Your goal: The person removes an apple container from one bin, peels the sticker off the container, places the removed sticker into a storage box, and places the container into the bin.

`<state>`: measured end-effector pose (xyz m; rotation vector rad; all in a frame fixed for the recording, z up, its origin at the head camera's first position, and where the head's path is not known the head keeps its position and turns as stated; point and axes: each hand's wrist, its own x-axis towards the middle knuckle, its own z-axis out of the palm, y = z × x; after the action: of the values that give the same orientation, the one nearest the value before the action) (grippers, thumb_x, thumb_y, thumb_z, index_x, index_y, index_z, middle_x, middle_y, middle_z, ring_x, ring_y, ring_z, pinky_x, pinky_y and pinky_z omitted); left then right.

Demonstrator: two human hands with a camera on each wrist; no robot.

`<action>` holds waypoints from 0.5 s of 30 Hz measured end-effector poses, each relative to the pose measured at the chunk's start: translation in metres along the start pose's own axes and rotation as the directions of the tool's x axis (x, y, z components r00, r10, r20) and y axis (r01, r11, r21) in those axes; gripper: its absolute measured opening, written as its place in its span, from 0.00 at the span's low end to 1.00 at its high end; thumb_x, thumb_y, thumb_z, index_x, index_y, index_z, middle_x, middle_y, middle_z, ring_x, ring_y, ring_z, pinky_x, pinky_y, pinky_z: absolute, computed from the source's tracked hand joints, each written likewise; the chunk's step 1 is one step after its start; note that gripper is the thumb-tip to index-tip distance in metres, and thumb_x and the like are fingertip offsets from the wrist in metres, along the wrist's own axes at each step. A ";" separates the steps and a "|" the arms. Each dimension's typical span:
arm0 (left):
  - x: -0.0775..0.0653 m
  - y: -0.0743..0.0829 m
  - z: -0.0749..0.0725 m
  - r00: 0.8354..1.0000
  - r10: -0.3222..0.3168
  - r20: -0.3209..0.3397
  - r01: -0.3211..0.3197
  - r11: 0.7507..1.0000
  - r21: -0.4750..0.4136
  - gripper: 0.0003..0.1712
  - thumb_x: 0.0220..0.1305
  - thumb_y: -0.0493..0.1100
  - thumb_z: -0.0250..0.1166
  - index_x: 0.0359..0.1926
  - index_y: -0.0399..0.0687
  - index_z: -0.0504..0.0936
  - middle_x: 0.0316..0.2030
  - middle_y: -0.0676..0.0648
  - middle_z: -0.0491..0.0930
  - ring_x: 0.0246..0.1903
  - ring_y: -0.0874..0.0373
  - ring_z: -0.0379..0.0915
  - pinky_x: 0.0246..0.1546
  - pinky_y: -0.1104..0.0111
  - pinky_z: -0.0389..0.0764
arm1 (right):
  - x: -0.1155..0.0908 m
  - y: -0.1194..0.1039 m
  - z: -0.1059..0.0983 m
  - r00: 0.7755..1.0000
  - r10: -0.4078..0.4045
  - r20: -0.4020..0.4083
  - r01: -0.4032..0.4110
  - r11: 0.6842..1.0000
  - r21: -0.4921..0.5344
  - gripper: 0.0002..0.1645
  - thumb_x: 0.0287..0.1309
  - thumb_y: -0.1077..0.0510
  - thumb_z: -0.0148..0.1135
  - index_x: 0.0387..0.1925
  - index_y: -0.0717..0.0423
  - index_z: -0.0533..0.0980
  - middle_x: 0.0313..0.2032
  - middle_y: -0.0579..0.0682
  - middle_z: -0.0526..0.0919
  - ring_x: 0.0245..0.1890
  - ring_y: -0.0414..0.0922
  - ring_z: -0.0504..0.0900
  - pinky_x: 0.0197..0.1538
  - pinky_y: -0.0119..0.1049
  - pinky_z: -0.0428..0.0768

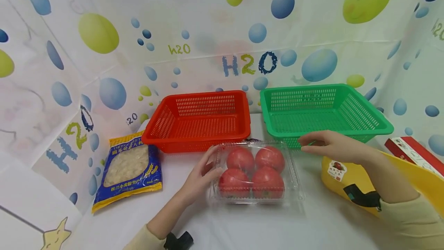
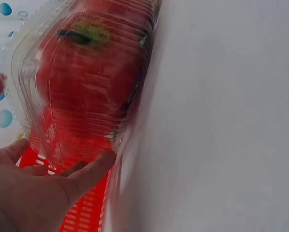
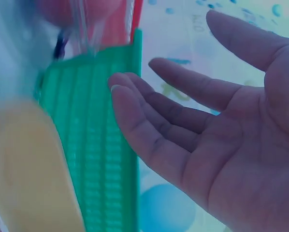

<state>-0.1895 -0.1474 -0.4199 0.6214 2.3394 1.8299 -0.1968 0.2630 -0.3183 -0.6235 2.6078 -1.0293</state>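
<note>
A clear plastic clamshell box holding several red tomatoes sits on the white cloth in front of me. At its left side is my left hand, fingers spread, with fingertips right at the box wall. In the left wrist view, a tomato with a green stem shows through the ribbed plastic. My right hand hovers to the right of the box, before the front edge of the green basket. Its fingers are loosely extended with nothing between them, palm showing in the right wrist view.
Behind the box stands a red basket, left of the green one. A blue and yellow bag of pasta lies at the left. At the right, a yellow package lies under my right forearm, with a red and white box behind it.
</note>
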 end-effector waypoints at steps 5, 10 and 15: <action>0.000 -0.005 -0.006 1.000 -0.011 0.024 0.013 0.999 -0.051 0.41 0.71 0.44 0.62 0.80 0.57 0.54 0.79 0.45 0.48 0.72 0.34 0.54 0.64 0.42 0.66 | 0.004 -0.001 0.014 1.000 -0.030 -0.008 0.031 0.996 0.083 0.30 0.71 0.48 0.60 0.64 0.65 0.72 0.60 0.59 0.77 0.60 0.57 0.76 0.57 0.46 0.80; 0.001 -0.010 -0.011 0.998 -0.015 0.057 0.020 0.996 -0.089 0.41 0.72 0.44 0.61 0.80 0.55 0.53 0.79 0.44 0.47 0.71 0.35 0.55 0.64 0.42 0.67 | 0.005 0.002 0.025 1.000 -0.024 -0.012 0.025 0.990 0.136 0.33 0.71 0.48 0.61 0.67 0.65 0.68 0.62 0.62 0.74 0.61 0.58 0.74 0.58 0.49 0.79; 0.002 -0.014 -0.014 0.995 0.005 0.097 0.007 0.993 -0.119 0.42 0.72 0.44 0.60 0.80 0.51 0.51 0.79 0.43 0.44 0.71 0.34 0.56 0.66 0.45 0.66 | 0.008 0.004 0.035 1.000 0.017 -0.001 -0.016 0.984 0.175 0.40 0.69 0.46 0.62 0.71 0.66 0.62 0.67 0.65 0.68 0.65 0.62 0.70 0.61 0.56 0.76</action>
<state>-0.1992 -0.1618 -0.4293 0.6775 2.1506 1.8777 -0.1912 0.2414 -0.3469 -0.5575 2.4845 -1.2381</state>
